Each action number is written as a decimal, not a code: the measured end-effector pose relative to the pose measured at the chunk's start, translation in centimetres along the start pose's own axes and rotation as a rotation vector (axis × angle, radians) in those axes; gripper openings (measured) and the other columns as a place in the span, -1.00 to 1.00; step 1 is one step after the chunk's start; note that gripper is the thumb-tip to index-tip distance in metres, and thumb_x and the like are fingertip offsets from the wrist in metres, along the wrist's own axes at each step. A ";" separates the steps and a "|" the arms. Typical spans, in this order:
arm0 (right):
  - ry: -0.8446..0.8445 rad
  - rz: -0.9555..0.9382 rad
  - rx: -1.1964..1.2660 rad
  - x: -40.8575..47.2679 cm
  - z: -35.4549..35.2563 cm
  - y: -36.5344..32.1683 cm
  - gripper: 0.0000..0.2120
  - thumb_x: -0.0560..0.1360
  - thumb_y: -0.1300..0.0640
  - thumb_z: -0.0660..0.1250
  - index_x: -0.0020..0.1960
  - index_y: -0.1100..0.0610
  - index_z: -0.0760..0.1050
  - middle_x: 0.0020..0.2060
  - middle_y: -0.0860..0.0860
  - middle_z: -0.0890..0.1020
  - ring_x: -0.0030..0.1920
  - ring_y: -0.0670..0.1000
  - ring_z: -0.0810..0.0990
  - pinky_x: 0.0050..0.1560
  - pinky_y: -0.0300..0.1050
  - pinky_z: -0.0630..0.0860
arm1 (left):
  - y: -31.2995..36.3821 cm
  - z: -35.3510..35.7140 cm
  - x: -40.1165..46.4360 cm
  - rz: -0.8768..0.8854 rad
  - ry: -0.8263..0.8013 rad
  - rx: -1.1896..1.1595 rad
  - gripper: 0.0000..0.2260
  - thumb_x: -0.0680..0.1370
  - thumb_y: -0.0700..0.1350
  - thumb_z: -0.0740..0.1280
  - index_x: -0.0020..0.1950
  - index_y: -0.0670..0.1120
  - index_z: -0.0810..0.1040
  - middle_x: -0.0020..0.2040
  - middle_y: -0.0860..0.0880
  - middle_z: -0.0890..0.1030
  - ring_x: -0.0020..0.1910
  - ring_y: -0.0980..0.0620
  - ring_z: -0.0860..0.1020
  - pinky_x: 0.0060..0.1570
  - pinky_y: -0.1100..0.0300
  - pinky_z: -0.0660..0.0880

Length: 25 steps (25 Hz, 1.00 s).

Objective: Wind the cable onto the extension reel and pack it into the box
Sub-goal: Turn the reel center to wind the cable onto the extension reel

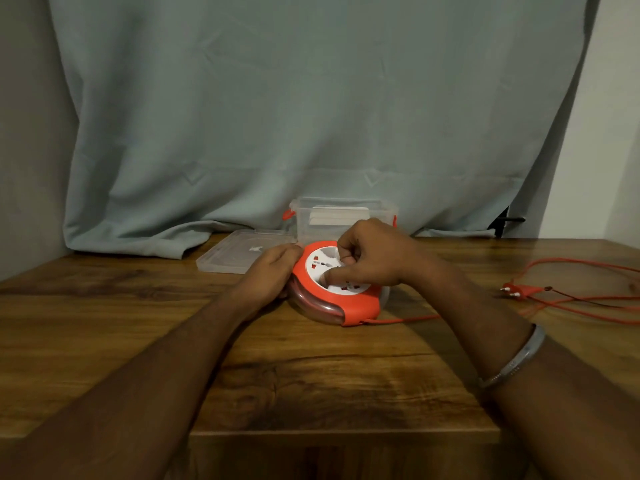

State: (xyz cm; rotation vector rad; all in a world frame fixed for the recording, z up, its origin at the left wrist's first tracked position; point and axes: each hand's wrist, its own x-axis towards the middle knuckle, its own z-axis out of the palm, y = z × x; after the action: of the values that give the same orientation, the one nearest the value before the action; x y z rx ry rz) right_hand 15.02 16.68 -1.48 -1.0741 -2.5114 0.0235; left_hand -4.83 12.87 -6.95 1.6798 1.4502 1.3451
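1. Extension reel (337,292): flat on the wooden table (311,375), just before the clear box (343,216).
2. Left hand (273,268): fingers curled against the reel's left rim, gripping it.
3. Right hand (370,254): clenched over the white socket face, fingertips pinching there.
4. Cable (571,299): loose at right, with plug (516,289).

a room in a home, by the look of the wooden table (311,375) and the grey-green curtain (311,98) draped behind it.
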 end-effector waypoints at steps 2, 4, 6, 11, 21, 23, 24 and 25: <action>0.018 -0.018 -0.004 0.1 0.4 -0.3 -0.53 0.42 -0.23 0.51 -0.43 0.07 0.48 -0.53 -0.11 0.54 -0.43 -0.17 0.56 -0.38 -0.21 0.37 | 0.1 -0.1 -0.1 0.008 -0.005 -0.017 -0.68 0.69 0.05 0.09 0.04 -0.07 0.58 -0.42 0.09 0.62 -0.47 0.21 0.56 -0.50 0.33 0.43; 0.035 -0.052 0.022 0.2 0.6 -0.3 -0.57 0.45 -0.15 0.51 -0.43 0.07 0.48 -0.55 -0.13 0.53 -0.48 -0.19 0.51 -0.38 -0.19 0.39 | 0.1 0.0 -0.1 0.012 -0.009 -0.022 -0.68 0.69 0.03 0.09 0.02 -0.06 0.59 -0.41 0.05 0.62 -0.47 0.17 0.56 -0.52 0.31 0.42; 0.058 -0.093 0.097 0.1 0.1 0.2 -0.72 0.43 0.04 0.52 -0.36 0.03 0.48 -0.45 -0.14 0.56 -0.42 -0.19 0.52 -0.33 -0.08 0.47 | 0.2 0.1 -0.2 0.008 0.006 -0.028 -0.67 0.69 0.01 0.09 0.02 -0.10 0.60 -0.41 0.02 0.60 -0.46 0.11 0.54 -0.54 0.29 0.41; -0.106 -0.088 0.191 -0.2 -1.1 2.0 -0.61 0.31 0.33 0.55 0.04 0.06 0.53 -0.04 -0.16 0.61 -0.33 -0.39 0.55 -0.39 -0.33 0.42 | 0.5 0.1 -0.5 -0.027 0.016 0.007 -0.73 0.70 0.04 0.08 0.02 0.05 0.55 -0.34 0.03 0.64 -0.44 0.18 0.58 -0.50 0.32 0.45; -0.059 -0.089 0.204 -0.3 -0.9 2.5 -0.42 0.26 0.21 0.66 0.01 0.00 0.30 0.03 -0.02 0.67 -0.18 -0.28 0.58 -0.30 -0.17 0.51 | 0.6 0.0 -0.6 -0.006 0.027 -0.022 -0.73 0.70 0.04 0.08 0.09 0.02 0.56 -0.29 0.05 0.66 -0.39 0.23 0.63 -0.47 0.41 0.46; -0.038 -0.095 0.158 -0.4 -0.6 2.1 -0.44 0.23 0.01 0.67 -0.04 -0.02 0.33 -0.13 -0.05 0.66 -0.11 -0.07 0.62 -0.18 0.03 0.59 | 0.5 0.0 -0.5 -0.005 0.034 -0.018 -0.74 0.70 0.04 0.08 0.09 0.03 0.55 -0.24 0.03 0.66 -0.38 0.24 0.63 -0.46 0.41 0.47; -0.025 -0.094 0.136 -0.4 -0.5 1.8 -0.46 0.20 -0.10 0.65 -0.07 -0.02 0.35 -0.20 -0.06 0.66 -0.13 -0.01 0.63 -0.15 0.13 0.60 | 0.5 0.0 -0.5 -0.006 0.039 -0.014 -0.76 0.70 0.04 0.08 0.06 0.06 0.54 -0.23 0.02 0.65 -0.39 0.25 0.63 -0.46 0.41 0.47; -0.009 -0.088 0.112 -0.4 -0.3 1.6 -0.48 0.18 -0.19 0.62 -0.12 -0.02 0.38 -0.26 -0.06 0.65 -0.18 0.00 0.62 -0.15 0.16 0.60 | 0.5 -0.1 -0.5 -0.008 0.043 -0.012 -0.77 0.70 0.04 0.08 0.04 0.08 0.53 -0.24 0.01 0.65 -0.40 0.25 0.62 -0.47 0.40 0.47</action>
State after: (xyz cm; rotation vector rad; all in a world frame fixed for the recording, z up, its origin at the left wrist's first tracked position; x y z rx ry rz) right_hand 16.46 17.46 -1.62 -0.9204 -2.5296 0.1427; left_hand -4.62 12.25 -6.61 1.6449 1.4684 1.3905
